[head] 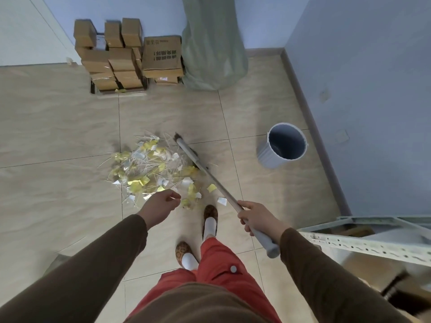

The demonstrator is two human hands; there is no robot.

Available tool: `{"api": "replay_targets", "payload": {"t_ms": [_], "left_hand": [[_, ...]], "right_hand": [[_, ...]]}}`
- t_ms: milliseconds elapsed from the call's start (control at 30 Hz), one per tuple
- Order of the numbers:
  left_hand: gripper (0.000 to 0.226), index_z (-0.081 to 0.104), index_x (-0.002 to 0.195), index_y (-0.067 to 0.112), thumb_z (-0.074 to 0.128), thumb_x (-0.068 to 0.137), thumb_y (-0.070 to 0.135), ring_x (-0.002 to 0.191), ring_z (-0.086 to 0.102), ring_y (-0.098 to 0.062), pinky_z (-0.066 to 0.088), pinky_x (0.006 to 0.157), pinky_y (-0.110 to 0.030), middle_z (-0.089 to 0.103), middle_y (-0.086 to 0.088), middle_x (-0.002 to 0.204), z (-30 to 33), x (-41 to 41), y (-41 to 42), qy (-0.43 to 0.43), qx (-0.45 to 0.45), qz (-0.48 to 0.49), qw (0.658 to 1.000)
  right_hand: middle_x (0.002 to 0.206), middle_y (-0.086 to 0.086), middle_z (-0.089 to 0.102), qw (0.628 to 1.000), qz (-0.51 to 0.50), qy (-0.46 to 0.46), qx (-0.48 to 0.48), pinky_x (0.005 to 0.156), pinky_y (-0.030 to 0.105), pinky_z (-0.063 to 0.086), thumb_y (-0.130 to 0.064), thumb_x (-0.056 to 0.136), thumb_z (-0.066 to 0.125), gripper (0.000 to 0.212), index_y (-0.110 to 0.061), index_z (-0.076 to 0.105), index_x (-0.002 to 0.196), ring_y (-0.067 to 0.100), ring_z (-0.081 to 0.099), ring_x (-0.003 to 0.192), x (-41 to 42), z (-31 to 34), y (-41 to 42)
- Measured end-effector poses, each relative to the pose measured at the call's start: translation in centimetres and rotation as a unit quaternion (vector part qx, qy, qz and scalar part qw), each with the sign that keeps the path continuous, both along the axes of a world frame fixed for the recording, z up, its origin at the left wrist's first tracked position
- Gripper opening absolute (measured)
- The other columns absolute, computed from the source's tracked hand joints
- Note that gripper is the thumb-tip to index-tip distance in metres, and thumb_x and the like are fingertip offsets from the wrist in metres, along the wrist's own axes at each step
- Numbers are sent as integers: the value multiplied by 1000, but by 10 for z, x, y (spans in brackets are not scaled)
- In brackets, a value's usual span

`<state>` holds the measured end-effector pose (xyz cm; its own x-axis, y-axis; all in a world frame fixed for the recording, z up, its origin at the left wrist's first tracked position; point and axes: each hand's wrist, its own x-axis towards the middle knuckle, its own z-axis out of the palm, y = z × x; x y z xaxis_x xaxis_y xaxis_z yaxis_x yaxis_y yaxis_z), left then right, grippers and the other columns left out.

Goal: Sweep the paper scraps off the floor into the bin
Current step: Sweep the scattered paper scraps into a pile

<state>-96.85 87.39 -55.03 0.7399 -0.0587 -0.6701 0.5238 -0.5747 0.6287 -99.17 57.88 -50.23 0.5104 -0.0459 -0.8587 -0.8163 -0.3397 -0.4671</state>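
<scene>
The broom head [186,148] is mostly hidden behind its own handle [210,176] and the paper scraps [149,169]. The right hand [256,220] covers part of the handle. The green sack [210,43] is cut by the top edge, the metal shelf [373,241] by the right edge. Printing on the cardboard box [162,53] is too blurred to read.

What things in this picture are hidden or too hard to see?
All in the head view:
- Dark broom head: mostly hidden behind its grey handle and the pile of yellow and white paper scraps.
- Grey ribbed plastic bin: its inside is in shadow, so any contents cannot be told.
- Green sack: top cut off by the picture's edge.
- Print on the brown cardboard boxes: too small to read.
</scene>
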Motion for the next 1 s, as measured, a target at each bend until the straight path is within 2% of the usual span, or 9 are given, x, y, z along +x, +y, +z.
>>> {"api": "replay_targets", "payload": {"t_ms": [200,433,533,633,700,767,867,1000], "left_hand": [[19,69,110,17,60,94,25,96,68,-22,51,75,-31,70,-3,97,-1,-15,-11,-3,-9,-13,1000],[21,68,112,18,59,95,26,96,68,-21,54,83,-39,70,-4,101,-8,-36,-23,6,2,-19,1000],[21,68,111,20,59,95,29,96,68,-22,55,86,-41,70,-3,100,-12,-45,-29,17,14,-19,1000],[21,68,112,18,60,95,27,97,68,-21,54,86,-40,71,-4,100,-13,-55,-37,20,22,-13,999],[20,68,112,18,60,95,27,96,68,-18,53,85,-38,71,-4,101,-13,-60,-44,19,29,-6,999],[21,68,112,18,60,95,27,95,68,-18,54,85,-38,71,-4,102,-12,-65,-51,19,36,-3,999],[22,68,113,18,60,95,27,94,68,-17,54,83,-37,71,-5,104,-10,-72,-64,14,40,0,999],[21,68,113,17,60,95,26,95,68,-17,54,82,-36,71,-5,103,-4,-81,-84,4,31,15,999]], "right_hand": [[73,8,58,998,-38,-41,-42,43,25,44,-7,92,52,53,-31,52,139,14,51,45,-56,21,-14],[94,9,54,994,-72,-12,-85,43,24,46,-10,100,40,39,-19,36,137,16,52,59,-55,-10,-16],[98,11,50,993,-102,25,-49,48,28,45,-9,98,35,34,-12,31,132,17,51,64,-55,-39,4],[90,9,47,991,-120,61,12,49,28,45,-8,97,31,23,-13,29,119,17,51,63,-69,-55,36],[92,11,46,988,-126,72,56,54,30,44,-8,95,31,19,-14,30,113,21,50,70,-79,-57,51],[93,13,46,985,-120,74,96,50,28,43,-6,94,33,27,-13,32,119,20,49,65,-80,-50,46],[77,10,50,984,-112,65,126,38,20,41,-5,97,40,30,-12,40,126,13,47,47,-73,-31,5],[72,8,53,985,-93,48,136,40,21,39,-8,95,47,34,-19,44,127,13,46,43,-82,-15,-41]]}}
